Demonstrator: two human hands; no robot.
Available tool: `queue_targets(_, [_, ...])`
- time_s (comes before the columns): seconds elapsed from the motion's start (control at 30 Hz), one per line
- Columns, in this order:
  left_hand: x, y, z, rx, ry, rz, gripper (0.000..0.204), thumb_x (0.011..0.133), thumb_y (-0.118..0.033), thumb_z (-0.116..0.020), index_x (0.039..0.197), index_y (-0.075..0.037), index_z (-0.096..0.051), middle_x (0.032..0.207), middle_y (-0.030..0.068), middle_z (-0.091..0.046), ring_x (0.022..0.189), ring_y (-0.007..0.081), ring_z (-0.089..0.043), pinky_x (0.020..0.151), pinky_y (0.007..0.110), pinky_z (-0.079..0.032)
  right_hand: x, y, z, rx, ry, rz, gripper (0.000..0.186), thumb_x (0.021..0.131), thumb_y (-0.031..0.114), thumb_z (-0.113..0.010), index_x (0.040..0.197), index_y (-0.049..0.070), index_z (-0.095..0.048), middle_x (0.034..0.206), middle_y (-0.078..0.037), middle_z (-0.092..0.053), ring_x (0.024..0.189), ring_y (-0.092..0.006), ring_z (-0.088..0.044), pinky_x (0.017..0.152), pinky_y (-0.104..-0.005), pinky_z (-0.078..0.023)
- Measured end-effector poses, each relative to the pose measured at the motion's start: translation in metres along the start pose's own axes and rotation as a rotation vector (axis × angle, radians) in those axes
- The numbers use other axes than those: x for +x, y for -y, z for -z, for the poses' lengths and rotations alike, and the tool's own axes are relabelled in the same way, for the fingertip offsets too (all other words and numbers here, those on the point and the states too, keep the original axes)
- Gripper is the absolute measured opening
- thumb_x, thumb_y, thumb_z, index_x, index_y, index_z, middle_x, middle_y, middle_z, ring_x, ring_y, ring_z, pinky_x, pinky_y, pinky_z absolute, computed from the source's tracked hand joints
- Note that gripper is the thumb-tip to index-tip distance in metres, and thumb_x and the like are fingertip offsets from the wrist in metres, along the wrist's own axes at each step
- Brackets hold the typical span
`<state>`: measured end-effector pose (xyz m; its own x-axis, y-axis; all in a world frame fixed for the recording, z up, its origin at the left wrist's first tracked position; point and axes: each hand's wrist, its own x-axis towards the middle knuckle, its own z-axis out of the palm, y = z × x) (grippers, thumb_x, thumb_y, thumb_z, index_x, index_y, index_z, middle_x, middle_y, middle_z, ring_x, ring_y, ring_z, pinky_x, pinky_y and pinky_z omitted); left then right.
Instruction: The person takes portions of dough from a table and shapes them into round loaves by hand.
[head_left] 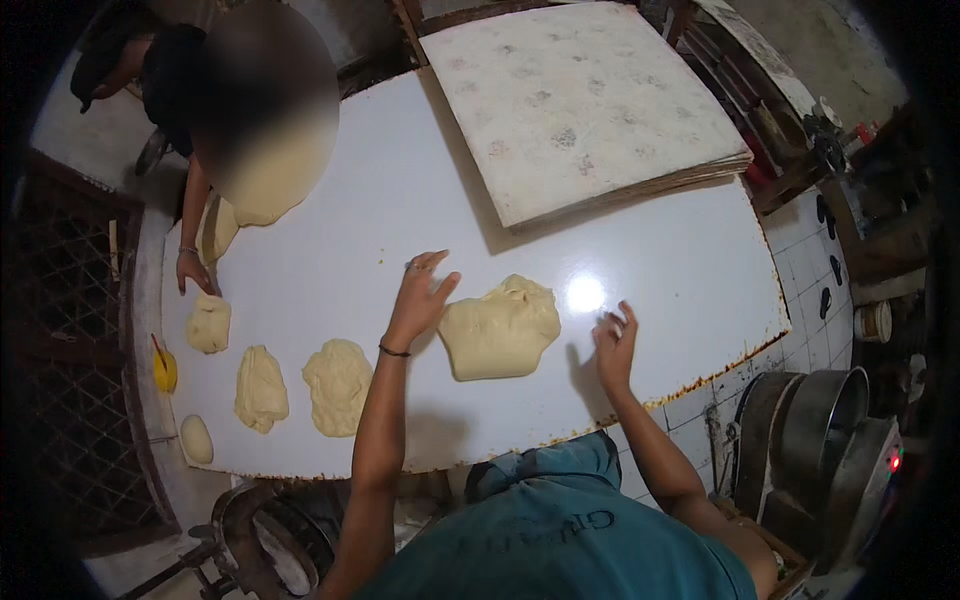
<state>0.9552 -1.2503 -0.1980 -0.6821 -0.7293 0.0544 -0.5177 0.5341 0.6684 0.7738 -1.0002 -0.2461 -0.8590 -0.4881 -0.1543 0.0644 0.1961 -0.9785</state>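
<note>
A pale flattened lump of dough (500,328) lies on the glossy white table (400,200) in front of me. My left hand (418,297) is open, fingers spread, its edge touching the dough's left side; a thin dark band circles that wrist. My right hand (614,344) hovers open just right of the dough, apart from it, holding nothing.
Several more dough pieces (337,385) lie along the table's left side. Another person's hand (192,270) rests on the table by a dough piece (209,322). A stack of floured boards (580,105) covers the far right. Metal pots (825,440) stand below right; a yellow cup (164,370) sits left.
</note>
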Motion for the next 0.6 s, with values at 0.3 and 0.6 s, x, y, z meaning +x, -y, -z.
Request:
queue_targets(0.3, [0.016, -0.009, -0.081, -0.477, 0.442, 0.277, 0.055, 0.089, -0.032, -0.055, 0.137, -0.011, -0.038, 0.128, 0.0156, -0.050, 0.116, 0.0267, -0.047, 0.099, 0.034, -0.036, -0.001, -0.028, -0.119, -0.199, 0.092, 0.091, 0.073, 0.075, 0.028, -0.071, 0.132, 0.002, -0.034, 0.132, -0.023, -0.033, 0.121, -0.0315, -0.038, 0.097, -0.0384, -0.036])
queue_targets(0.6, [-0.039, -0.105, 0.033, -0.683, -0.067, -0.197, 0.048, 0.075, -0.041, -0.073, 0.096, 0.000, -0.063, 0.074, 0.0016, -0.061, 0.065, 0.0092, -0.054, 0.057, 0.025, -0.045, -0.003, 0.176, -0.058, 0.054, 0.598, 0.511, 0.042, 0.068, 0.028, -0.079, 0.098, 0.005, -0.060, 0.078, -0.010, -0.062, 0.069, -0.0168, -0.060, 0.063, -0.0284, -0.049])
